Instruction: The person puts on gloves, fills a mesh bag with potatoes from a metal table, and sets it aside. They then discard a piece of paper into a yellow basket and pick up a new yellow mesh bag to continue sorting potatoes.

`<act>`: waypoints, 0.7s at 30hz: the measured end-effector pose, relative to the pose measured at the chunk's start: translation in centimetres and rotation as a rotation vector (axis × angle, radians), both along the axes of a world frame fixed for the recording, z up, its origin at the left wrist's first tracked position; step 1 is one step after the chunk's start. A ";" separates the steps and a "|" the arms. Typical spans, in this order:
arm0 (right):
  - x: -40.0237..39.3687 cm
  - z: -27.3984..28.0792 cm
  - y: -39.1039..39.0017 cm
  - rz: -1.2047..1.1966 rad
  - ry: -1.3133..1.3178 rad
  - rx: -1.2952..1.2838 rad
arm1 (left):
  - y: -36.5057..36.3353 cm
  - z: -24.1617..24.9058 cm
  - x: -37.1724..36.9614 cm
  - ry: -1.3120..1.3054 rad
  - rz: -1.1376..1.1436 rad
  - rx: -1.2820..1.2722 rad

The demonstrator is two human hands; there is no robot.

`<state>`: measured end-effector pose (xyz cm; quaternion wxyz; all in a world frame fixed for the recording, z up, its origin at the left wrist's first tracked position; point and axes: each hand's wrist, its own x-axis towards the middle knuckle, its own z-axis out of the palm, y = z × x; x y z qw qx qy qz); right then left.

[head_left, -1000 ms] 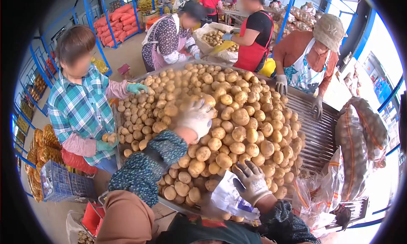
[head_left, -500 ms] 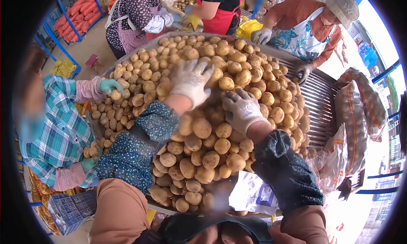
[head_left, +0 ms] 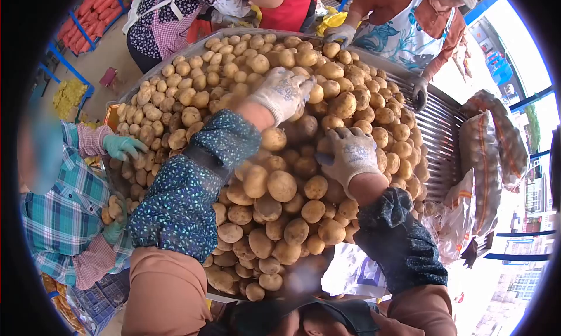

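A big heap of pale brown potatoes (head_left: pixel 280 184) covers a metal sorting table (head_left: pixel 439 138). My left hand (head_left: pixel 282 93), in a white knit glove with a blue flowered sleeve, lies far out on the heap's top, fingers bent down over potatoes; whether it grips one is unclear. My right hand (head_left: pixel 349 155), also in a white glove, rests palm down on the potatoes nearer to me, to the right, fingers spread.
At the left a person in a plaid shirt has a teal-gloved hand (head_left: pixel 121 145) on the potatoes. Across the table stand other people; a grey-gloved hand (head_left: pixel 418 92) rests on the slatted rim. Filled mesh sacks (head_left: pixel 489 160) hang at right. A white bag (head_left: pixel 349 270) hangs below the near edge.
My view has tilted down toward the heap. My left hand reached farther across the top. My right hand came up from the white bag at the near edge onto the potatoes.
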<state>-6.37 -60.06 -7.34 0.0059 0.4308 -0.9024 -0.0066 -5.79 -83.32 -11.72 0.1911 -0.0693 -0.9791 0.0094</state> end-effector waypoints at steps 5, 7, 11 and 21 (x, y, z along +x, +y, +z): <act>-1.1 0.5 -0.8 -0.077 -0.019 0.110 | 1.3 3.3 1.7 0.235 0.158 0.012; -1.1 0.1 -0.5 -0.140 -0.050 0.167 | 3.0 4.1 3.6 -0.070 -0.001 0.207; 0.4 -0.6 0.2 -0.132 0.040 0.182 | 5.2 2.8 5.6 -0.445 0.034 0.098; 4.3 0.8 6.1 0.150 0.140 -0.408 | 6.1 2.8 3.7 -0.627 0.073 0.141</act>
